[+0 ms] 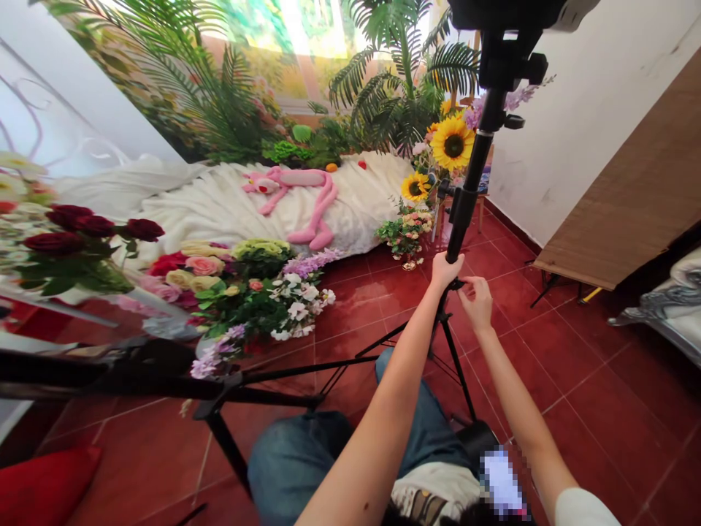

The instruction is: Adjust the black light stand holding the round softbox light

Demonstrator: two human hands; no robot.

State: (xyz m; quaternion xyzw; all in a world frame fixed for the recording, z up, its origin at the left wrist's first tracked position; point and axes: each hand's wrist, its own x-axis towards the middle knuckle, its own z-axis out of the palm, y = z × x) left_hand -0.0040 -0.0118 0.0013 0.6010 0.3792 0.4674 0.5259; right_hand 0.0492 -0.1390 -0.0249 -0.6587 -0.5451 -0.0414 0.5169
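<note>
A black light stand (464, 212) rises in front of me, with a dark lamp or device (515, 14) at its top. My left hand (446, 270) is wrapped round the lower part of its pole. Just to the right and slightly lower, my right hand (475, 301) has its thumb and finger closed at a small black knob (456, 285) on the pole. The stand's legs spread over the floor below my hands.
Red floor tiles (537, 365) surround the stand. Flowers (257, 285) and a second black stand (219, 394) are at the left. A pink plush toy (307, 179) lies on white cloth (202, 204) behind. Sunflowers (453, 144) stand near the pole; a brown board (618, 183) leans right.
</note>
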